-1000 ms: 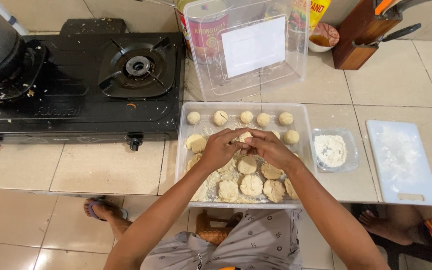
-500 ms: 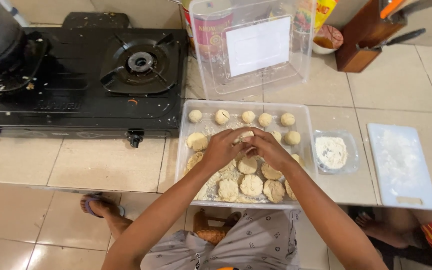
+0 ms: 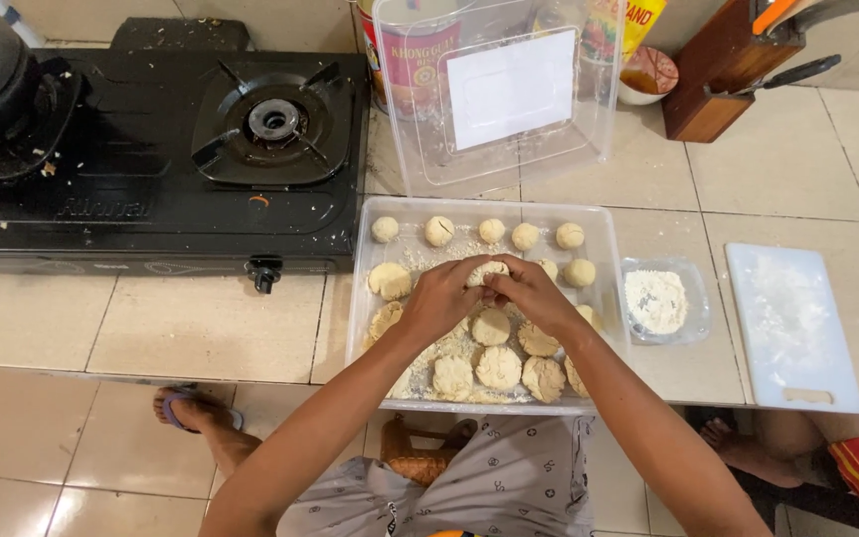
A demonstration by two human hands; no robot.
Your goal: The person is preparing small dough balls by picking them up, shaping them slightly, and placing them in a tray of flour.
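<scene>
Both hands meet over the middle of the clear plastic tray (image 3: 603,298), and between them sits one piece of dough (image 3: 489,270). The left hand (image 3: 441,296) curls its fingers around the piece from nine o'clock; the right hand (image 3: 532,290) closes on it from three o'clock. The fingers of both are bent in close, nearly shut on the dough, with only its pale top showing between the thumbs.

Compared with the pictures from a second and half a second back, little has moved: the hands were already joined at the same spot over the tray, and the grip looks a touch tighter now, with the dough more plainly visible. That suggests the piece is being pressed or shaped in place, not carried off.

Along the tray's twelve o'clock edge runs a row of small dough balls (image 3: 439,231). Below the hands, toward six o'clock, lie flattened rounds (image 3: 497,366), touching or nearly touching one another on a dusting of flour.

At three o'clock of the tray, just beside it, stands a small container of flour (image 3: 656,300), and farther the same way a white cutting board (image 3: 789,326) dusted with flour. At twelve o'clock a clear lid (image 3: 494,94) leans upright. The black gas stove (image 3: 151,149) takes up the ten o'clock side, and a knife block (image 3: 713,70) sits at one o'clock.
</scene>
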